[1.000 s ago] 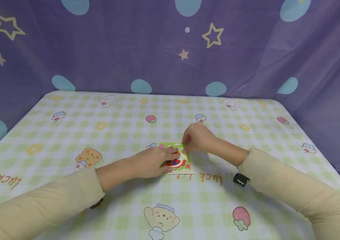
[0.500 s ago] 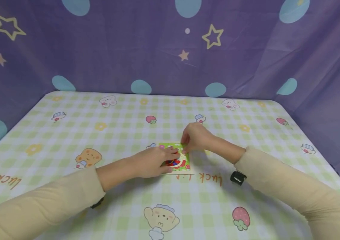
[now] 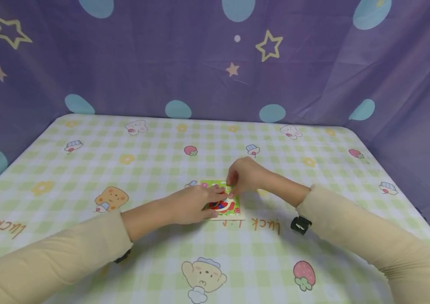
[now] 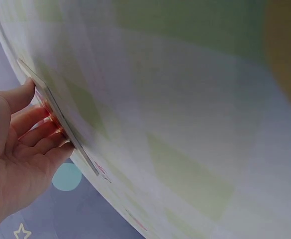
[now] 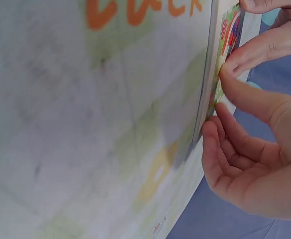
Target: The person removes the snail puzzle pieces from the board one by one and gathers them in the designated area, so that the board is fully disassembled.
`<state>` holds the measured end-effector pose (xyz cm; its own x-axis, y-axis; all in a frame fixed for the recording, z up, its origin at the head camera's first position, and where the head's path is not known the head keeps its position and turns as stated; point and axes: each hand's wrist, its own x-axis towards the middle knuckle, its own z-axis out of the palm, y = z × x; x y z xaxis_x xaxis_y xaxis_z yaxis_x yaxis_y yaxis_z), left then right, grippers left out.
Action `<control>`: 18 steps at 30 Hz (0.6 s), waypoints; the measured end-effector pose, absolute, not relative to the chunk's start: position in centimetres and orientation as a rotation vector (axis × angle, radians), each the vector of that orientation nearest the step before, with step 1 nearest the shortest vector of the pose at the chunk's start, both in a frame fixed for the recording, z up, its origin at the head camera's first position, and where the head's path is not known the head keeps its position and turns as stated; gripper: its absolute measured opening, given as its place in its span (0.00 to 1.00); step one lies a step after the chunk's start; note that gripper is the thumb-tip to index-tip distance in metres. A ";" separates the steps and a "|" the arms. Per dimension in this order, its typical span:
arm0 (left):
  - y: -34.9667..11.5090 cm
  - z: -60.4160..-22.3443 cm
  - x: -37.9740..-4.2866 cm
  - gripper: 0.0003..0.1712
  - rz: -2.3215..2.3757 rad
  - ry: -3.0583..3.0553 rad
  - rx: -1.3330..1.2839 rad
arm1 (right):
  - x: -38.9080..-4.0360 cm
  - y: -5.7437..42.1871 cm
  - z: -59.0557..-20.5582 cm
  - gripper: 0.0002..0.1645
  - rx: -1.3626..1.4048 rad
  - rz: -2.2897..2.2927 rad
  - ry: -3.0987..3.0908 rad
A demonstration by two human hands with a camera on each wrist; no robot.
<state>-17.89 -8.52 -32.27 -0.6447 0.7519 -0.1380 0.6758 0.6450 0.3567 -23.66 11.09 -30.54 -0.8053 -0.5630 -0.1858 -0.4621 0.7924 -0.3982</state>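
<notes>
A small square picture puzzle [image 3: 236,207], green with a red and blue figure and a pale wooden rim [image 5: 213,45], lies flat at mid-table. My left hand [image 3: 193,205] rests across its left part with fingers straight, covering some of the picture. In the left wrist view those fingertips touch the face of the board [image 4: 60,117], thumb near one end. At the upper right corner, the curled thumb and index finger of my right hand [image 3: 248,175] pinch at a green puzzle piece [image 5: 218,92]. Its other fingers are bent beside the rim in the right wrist view.
A checked tablecloth [image 3: 154,261] with printed bears, strawberries and flowers covers the table. Behind it hangs a purple curtain [image 3: 199,59] with stars and blue dots. A dark wrist device [image 3: 300,225] sits under the right cuff.
My right hand has shifted slightly left along the puzzle's upper edge, its fingertips further over the picture. The left hand stays in place on the puzzle.
</notes>
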 end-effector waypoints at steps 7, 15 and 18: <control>-8.5 -32.1 -17.9 0.31 0.384 2.591 1.155 | -23.3 11.5 -30.3 0.14 -0.771 -0.550 2.774; -8.5 -32.3 -17.8 0.31 0.393 2.593 1.135 | -23.2 11.4 -30.6 0.14 -0.760 -0.499 2.841; -8.5 -32.3 -17.8 0.31 0.397 2.593 1.131 | -23.2 11.4 -30.6 0.14 -0.765 -0.496 2.835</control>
<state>-17.79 -8.49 -32.31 -0.6524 0.7433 -0.1481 0.6650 0.6552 0.3585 -23.25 11.39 -30.60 -0.8557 -0.5127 -0.0698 -0.4585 0.8139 -0.3568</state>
